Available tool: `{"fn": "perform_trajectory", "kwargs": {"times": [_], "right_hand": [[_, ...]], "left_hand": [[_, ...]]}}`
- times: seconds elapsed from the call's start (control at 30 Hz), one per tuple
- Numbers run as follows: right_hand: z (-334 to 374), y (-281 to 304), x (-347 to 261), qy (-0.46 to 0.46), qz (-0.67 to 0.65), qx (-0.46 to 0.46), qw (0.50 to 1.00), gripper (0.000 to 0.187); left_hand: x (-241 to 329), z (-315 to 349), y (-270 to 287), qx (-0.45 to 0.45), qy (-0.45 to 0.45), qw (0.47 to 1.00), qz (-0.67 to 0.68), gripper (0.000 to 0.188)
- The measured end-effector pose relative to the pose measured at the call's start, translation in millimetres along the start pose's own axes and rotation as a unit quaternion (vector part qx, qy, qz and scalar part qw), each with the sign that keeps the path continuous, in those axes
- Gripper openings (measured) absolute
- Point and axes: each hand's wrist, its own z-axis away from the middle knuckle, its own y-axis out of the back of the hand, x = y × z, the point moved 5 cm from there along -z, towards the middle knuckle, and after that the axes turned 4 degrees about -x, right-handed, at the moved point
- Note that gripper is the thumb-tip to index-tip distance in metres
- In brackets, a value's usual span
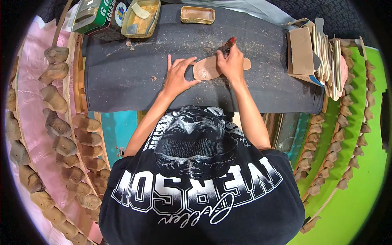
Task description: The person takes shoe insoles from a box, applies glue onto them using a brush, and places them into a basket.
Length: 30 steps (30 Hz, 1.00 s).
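Table covered with dark grey cloth stands before the person. On both sides there are racks: at the left, large brown foot-shaped forms sit in rows along wooden slats; at the right, similar brown forms stand in rows against a bright green surface. The person wears a black T-shirt with white print.

At the right end of the table is an open brown cardboard box, with a bundle of long, pale, curved flat pieces upright in it. At the far left there is a green metal tin, and just beside it a yellowish rectangular tray, holding a whitish flat piece. A smaller, shallow brown tray lies near the far edge.

The tan, flat, sole-shaped piece lies on the cloth between the two hands, its broad end to the left, its narrow rounded end showing beyond the right hand. The left hand has its fingers spread apart, with thumb and index finger at the broad end. The right hand is above the middle of the piece, its fingers clamped on a dark, slim tool with a red end; the lower tip of this tool is hidden. Small pale crumbs are scattered on the cloth.
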Motion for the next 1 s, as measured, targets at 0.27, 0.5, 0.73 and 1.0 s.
{"fn": "perform_trajectory", "kwargs": {"times": [0.27, 0.5, 0.73, 1.0], "right_hand": [[38.2, -33.1, -56.8, 0.120, -0.083, -0.055, 0.988, 0.024], [11.7, -16.2, -32.8, -0.003, -0.143, -0.036, 0.989, 0.017], [60.1, -37.9, -67.4, 0.339, 0.018, -0.121, 0.933, 0.033], [42.8, -19.0, -42.8, 0.086, -0.155, -0.170, 0.969, 0.019]], "left_hand": [[-2.7, 0.8, -1.4, 0.015, 0.008, 1.000, 0.000, 0.100], [1.1, 1.0, 3.1, 0.015, -0.004, 1.000, -0.002, 0.110], [-4.2, 5.2, 3.9, 0.027, -0.019, 0.999, -0.013, 0.109], [1.6, 2.5, 3.2, 0.034, -0.008, 0.999, 0.000, 0.112]]}}
